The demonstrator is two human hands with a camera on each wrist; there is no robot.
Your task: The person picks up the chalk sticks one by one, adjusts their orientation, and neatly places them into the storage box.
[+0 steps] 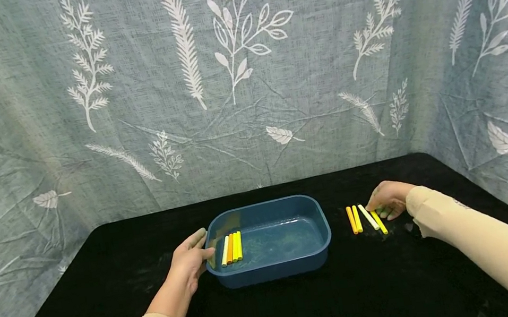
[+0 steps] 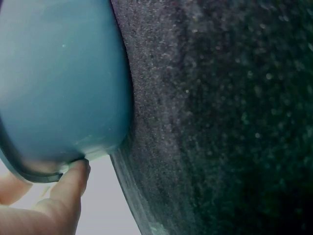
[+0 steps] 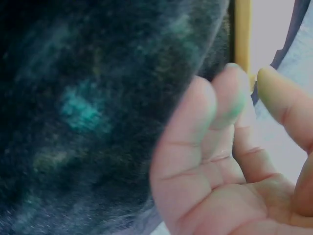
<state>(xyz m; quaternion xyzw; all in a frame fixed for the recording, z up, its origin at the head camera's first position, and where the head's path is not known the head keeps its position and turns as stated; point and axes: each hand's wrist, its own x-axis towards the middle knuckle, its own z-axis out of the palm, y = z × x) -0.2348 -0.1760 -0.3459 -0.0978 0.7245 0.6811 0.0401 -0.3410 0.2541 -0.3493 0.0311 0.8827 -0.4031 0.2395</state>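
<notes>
Blue plastic tub [image 1: 273, 271] sits near the table's [image 1: 275, 316] back edge, left hand [image 1: 187, 258] gripping its left rim; four chalk sticks [image 1: 230, 249] lie inside. Toward the table's right edge, the right hand [image 1: 389, 199] half-curls over a yellow chalk [image 1: 380, 224]; I cannot tell whether it pinches. Dusty fingertips could slip, or set the neighbouring white chalk [image 1: 369, 217] rolling.

Tub [image 1: 274, 272]: on table [image 1: 358, 289]
Inside sticks [image 1: 234, 248]: tub's left end
Outside sticks [image 1: 369, 217]: table, right of tub
Left hand [image 1: 189, 260]: tub's left rim
Right hand [image 1: 389, 199]: outside sticks' right end
Curtain [image 1: 231, 134]: behind table
</notes>
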